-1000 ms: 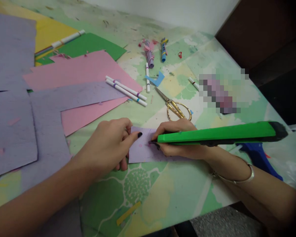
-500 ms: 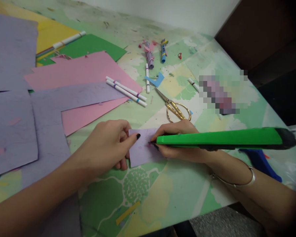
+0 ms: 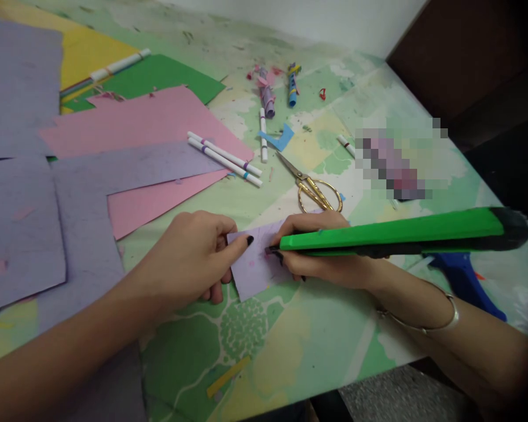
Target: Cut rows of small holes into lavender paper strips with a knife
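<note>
A small piece of purple paper (image 3: 246, 275) is pinched at its left edge by my left hand (image 3: 196, 252), thumb on top and fingers beneath. My right hand (image 3: 328, 266) grips a green utility knife (image 3: 396, 231) like a pen. Its front end points at the middle of the paper, where faint pink marks show; the tip is too dark and small to make out. My right hand hides the paper's right part. Just beyond that hand lie gold-handled scissors (image 3: 308, 186) with their blades closed.
White markers (image 3: 224, 158) lie on pink paper (image 3: 158, 120). Large purple sheets (image 3: 85, 228) cover the left side. Rolled paper pieces (image 3: 267, 97) and a blue scrap (image 3: 281, 139) sit farther back. A blue tool handle (image 3: 470, 287) is beyond my right wrist; a yellow strip (image 3: 229, 376) lies near the front edge.
The small paper has turned slightly, its right side swinging away from me. The knife's rear end has risen in view. Both hands keep their holds.
</note>
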A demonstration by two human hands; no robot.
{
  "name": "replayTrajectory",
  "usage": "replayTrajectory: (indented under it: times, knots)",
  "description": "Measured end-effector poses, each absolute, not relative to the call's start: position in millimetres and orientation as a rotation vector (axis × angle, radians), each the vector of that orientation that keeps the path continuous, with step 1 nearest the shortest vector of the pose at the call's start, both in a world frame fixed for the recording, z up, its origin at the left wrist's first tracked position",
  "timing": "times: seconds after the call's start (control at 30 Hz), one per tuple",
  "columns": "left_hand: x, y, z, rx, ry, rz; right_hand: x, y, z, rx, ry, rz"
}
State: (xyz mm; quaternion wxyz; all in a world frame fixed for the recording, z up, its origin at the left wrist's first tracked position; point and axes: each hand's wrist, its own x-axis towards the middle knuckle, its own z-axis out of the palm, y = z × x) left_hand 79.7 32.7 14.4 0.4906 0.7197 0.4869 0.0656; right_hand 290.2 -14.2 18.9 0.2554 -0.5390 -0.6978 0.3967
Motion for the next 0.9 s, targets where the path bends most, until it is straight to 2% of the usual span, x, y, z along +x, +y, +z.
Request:
replayTrajectory:
  times: [0.5, 0.73, 0.9]
  knots:
    - [81, 29, 17, 1.951, 1.285, 0.097, 294, -13, 20, -1.455, -1.855, 1.214]
    - [79, 26, 19, 1.825, 1.271, 0.088, 293, -11, 20, -1.448, -1.937, 1.048]
    - [79, 27, 25, 1.626, 1.273, 0.022, 295, -10, 22, -1.382, -1.955, 1.142]
